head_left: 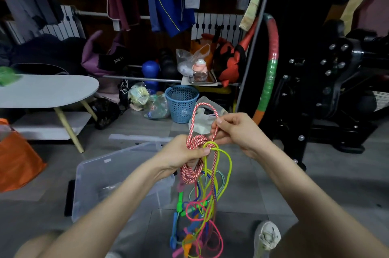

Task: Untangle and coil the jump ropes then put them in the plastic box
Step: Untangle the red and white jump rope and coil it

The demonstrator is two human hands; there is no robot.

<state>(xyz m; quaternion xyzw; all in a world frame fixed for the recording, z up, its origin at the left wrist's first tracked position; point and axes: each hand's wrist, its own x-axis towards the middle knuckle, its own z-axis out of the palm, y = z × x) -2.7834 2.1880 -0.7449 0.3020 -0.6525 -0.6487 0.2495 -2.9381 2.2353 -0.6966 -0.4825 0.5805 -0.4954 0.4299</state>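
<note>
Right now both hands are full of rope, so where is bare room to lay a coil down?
Bare floor lies between the plastic box and the table legs, and right of the hanging ropes toward the black machine. The tabletop is mostly bare. Crowded: around the blue basket, with bags and bottles.

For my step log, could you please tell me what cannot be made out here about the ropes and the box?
Head view:
- Number of ropes in the tangle: strands overlap and the bottom edge cuts them off.
- Path of the red-and-white rope inside the left hand: fingers cover it.
- Contents of the plastic box: the left forearm crosses it, walls are hazy.
</note>
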